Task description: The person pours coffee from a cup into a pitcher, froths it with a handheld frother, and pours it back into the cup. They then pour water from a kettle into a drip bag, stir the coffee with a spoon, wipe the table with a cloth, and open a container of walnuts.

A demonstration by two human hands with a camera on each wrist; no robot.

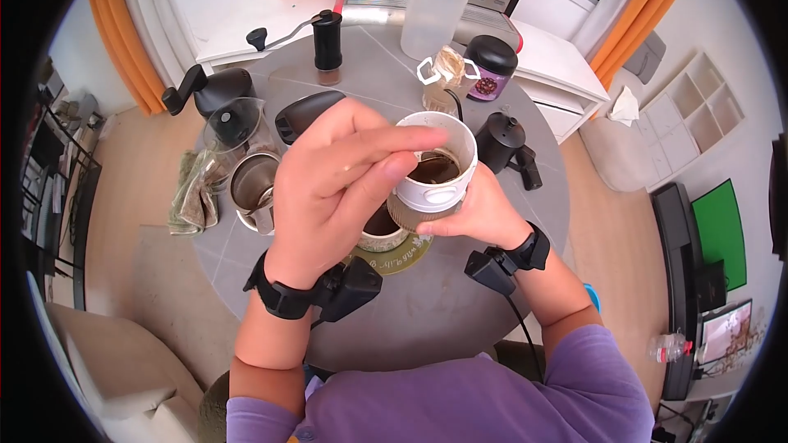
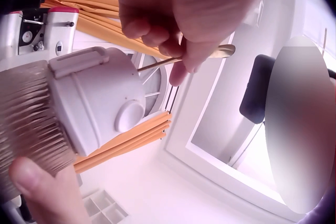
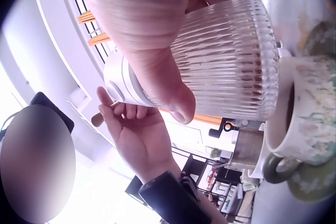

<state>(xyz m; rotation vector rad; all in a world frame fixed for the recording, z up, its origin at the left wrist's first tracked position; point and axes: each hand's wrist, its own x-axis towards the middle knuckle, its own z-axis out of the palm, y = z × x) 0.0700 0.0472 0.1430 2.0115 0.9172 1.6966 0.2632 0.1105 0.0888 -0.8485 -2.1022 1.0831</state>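
My right hand (image 1: 484,209) grips a ribbed clear cup (image 3: 226,58) with a white upper part (image 1: 443,195), tilted toward me, with dark brown liquid (image 1: 433,169) inside. In the left wrist view, my left hand (image 2: 194,14) pinches a slim gold-coloured spoon (image 2: 157,65) between thumb and fingers. Its flared end points away from the cup; the other end passes over the white rim and is hidden there. Just below the cup, a floral cup (image 3: 315,113) of dark liquid stands on a green saucer (image 1: 410,261).
Left on the round grey table (image 1: 361,336) are a metal filter cup (image 1: 253,180), a cloth (image 1: 195,197) and a black grinder (image 1: 222,90). A hand grinder (image 1: 327,41), a clear pitcher (image 1: 431,12) and a purple-labelled jar (image 1: 490,70) stand farther back. A black pot (image 1: 502,139) sits right.
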